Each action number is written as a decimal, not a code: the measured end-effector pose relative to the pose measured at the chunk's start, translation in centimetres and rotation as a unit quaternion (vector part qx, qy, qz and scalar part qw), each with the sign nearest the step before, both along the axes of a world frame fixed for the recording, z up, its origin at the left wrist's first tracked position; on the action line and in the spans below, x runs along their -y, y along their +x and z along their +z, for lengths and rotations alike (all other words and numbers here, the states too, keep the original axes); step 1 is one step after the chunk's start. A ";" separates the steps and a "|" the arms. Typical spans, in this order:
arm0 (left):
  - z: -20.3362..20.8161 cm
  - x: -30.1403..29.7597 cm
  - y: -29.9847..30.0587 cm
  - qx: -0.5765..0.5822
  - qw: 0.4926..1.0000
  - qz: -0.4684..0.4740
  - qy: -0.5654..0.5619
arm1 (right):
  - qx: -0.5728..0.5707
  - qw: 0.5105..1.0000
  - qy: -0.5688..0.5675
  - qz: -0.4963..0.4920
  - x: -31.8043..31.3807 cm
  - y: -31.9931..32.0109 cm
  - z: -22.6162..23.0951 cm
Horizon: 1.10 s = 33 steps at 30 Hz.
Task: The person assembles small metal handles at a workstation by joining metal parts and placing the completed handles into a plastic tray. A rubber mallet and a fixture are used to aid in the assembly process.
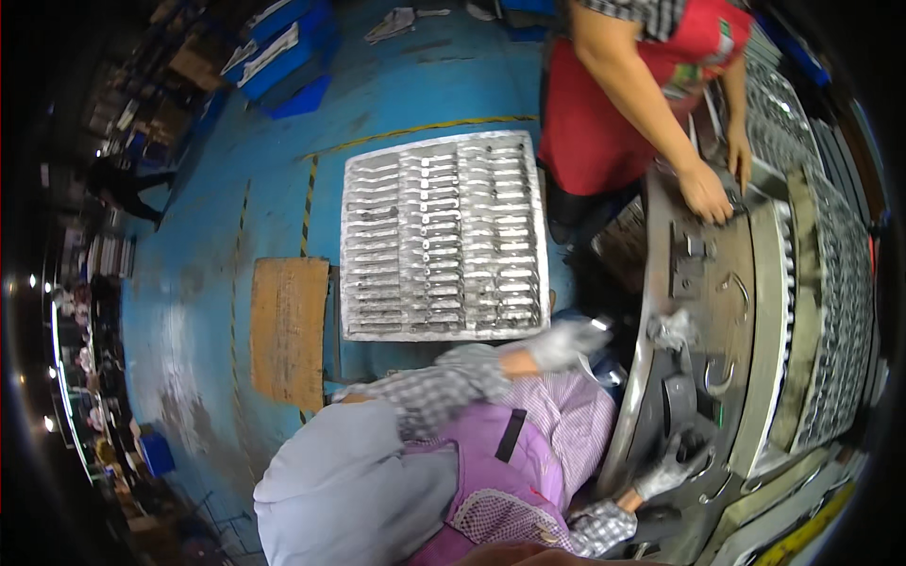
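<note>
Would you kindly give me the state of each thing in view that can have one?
Left hand: gloved, blurred, grip unclear
Right hand: gloved, fingers bent, grip unclear
Pale tray: loaded with rows of metal parts
Workbench: cluttered
Pale cloth-like bundle: crumpled
Co-worker's hand: bare, at a dark piece
Blue floor: stained

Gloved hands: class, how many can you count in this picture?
2: the left gloved hand, blurred, near the lower right corner of the white tray, and the right gloved hand over the metal workbench. The co-worker's hands look bare; more could be hidden.
</note>
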<state>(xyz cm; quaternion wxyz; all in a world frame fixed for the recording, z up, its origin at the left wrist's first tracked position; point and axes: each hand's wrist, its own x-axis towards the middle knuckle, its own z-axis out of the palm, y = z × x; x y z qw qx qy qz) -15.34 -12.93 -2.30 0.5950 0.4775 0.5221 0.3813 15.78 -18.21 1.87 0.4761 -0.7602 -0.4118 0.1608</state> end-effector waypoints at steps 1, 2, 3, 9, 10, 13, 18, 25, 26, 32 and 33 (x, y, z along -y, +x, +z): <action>-5.8 0.8 -4.8 -0.128 0.988 0.020 0.087 | 0.003 1.000 0.005 0.010 -0.8 0.9 -0.8; -8.1 1.6 -10.4 -0.503 0.820 -0.020 0.273 | 0.194 0.975 -0.091 0.060 -1.0 1.9 -2.4; -13.3 2.8 -17.7 -0.555 0.774 0.006 0.303 | 0.369 0.904 -0.175 0.128 -2.2 2.6 -4.1; -16.8 -3.2 -44.8 -0.577 0.739 0.345 -0.030 | 0.344 0.895 -0.259 0.114 -0.5 4.3 -1.8; -17.6 -3.6 -49.8 -0.578 0.715 0.384 -0.082 | 0.314 0.905 -0.259 0.127 -0.2 4.5 -2.2; -20.2 -6.4 -57.3 -0.603 0.713 0.347 -0.091 | 0.269 0.932 -0.211 0.117 0.7 5.3 -4.3; -21.8 -3.2 -64.9 -0.519 0.681 0.505 -0.113 | 0.262 0.925 -0.234 0.144 -1.8 4.7 -6.0; -26.1 -2.9 -48.0 -0.587 0.787 0.103 -0.161 | 0.389 0.874 -0.266 0.118 -0.1 3.1 -3.8; -32.1 2.4 -56.9 -0.652 0.743 0.094 -0.121 | 0.277 0.905 -0.295 0.133 -3.7 1.9 -5.4; -27.1 1.9 -51.9 -0.459 0.853 0.249 -0.024 | 0.420 0.878 -0.145 0.176 -5.1 -3.3 0.6; -25.6 3.7 -46.5 -0.439 0.871 0.222 -0.004 | 0.305 0.934 -0.158 0.097 -2.8 -3.8 1.3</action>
